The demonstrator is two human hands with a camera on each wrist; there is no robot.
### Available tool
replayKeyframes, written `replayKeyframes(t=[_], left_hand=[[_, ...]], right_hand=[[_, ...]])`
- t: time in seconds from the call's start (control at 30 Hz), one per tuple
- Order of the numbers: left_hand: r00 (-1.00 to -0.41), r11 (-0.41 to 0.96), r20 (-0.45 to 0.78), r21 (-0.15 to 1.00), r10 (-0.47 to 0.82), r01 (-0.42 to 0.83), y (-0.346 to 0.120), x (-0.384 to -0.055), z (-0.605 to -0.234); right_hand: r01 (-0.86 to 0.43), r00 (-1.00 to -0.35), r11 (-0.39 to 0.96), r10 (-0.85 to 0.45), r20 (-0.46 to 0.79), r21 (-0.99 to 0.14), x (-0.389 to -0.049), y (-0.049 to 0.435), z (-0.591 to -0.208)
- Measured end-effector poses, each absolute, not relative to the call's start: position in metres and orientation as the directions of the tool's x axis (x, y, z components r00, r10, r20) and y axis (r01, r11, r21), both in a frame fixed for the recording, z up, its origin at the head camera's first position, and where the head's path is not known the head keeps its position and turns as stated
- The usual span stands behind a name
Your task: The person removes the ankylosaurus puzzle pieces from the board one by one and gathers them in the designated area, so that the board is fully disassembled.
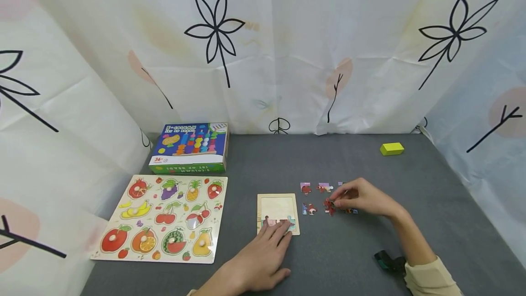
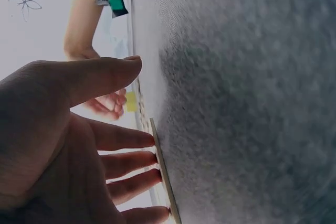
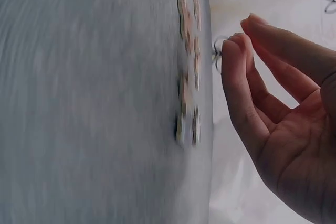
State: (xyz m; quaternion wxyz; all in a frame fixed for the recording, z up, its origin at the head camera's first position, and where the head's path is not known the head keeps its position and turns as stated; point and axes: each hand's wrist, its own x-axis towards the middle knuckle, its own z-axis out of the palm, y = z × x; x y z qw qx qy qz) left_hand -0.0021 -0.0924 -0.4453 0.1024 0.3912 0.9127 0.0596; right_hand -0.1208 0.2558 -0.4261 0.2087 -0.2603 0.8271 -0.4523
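My left hand (image 1: 263,257) lies with straight fingers over the near edge of a small wooden puzzle tray (image 1: 277,195). Its fingertips touch the tray's rim (image 2: 164,174) in the left wrist view, thumb held apart. Jigsaw pieces (image 1: 281,222) fill part of the tray's near side; the far part shows bare wood. To the right, my right hand (image 1: 357,198) hovers over loose jigsaw pieces (image 1: 310,209). Its thumb and fingertips are bent close to each other, and nothing shows between them in the right wrist view. A reddish jigsaw piece (image 1: 328,207) lies just below the fingertips.
A fruit peg puzzle board (image 1: 220,223) lies at left, with a boxed bead set (image 1: 191,147) behind it. Toward the back right sits a yellow block (image 1: 392,149). A dark device (image 1: 389,261) is by the right sleeve. White printed curtains surround the grey table.
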Motion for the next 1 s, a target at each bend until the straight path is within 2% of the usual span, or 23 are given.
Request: replayKeyframes(t=[0.33, 0.53, 0.8, 1.0], left_hand=[[-0.682, 0.693, -0.125, 0.121, 0.721, 0.711, -0.091, 0.009, -0.451], [-0.719, 0.727, -0.112, 0.067, 0.686, 0.683, -0.089, 0.016, -0.458], [-0.79, 0.803, -0.15, 0.131, 0.595, 0.581, -0.086, 0.027, -0.464], [-0.802, 0.815, -0.146, 0.135, 0.579, 0.564, -0.087, 0.032, -0.467]], right_hand=[[-0.259, -0.703, 0.372, -0.705, -0.09, -0.892, -0.128, 0.212, -0.441], [-0.277, -0.651, 0.342, -0.754, -0.086, -0.898, -0.13, 0.18, -0.445], [-0.283, -0.535, 0.318, -0.835, -0.126, -0.905, -0.131, 0.134, -0.438], [-0.328, -0.495, 0.319, -0.86, -0.125, -0.889, -0.137, 0.108, -0.44]])
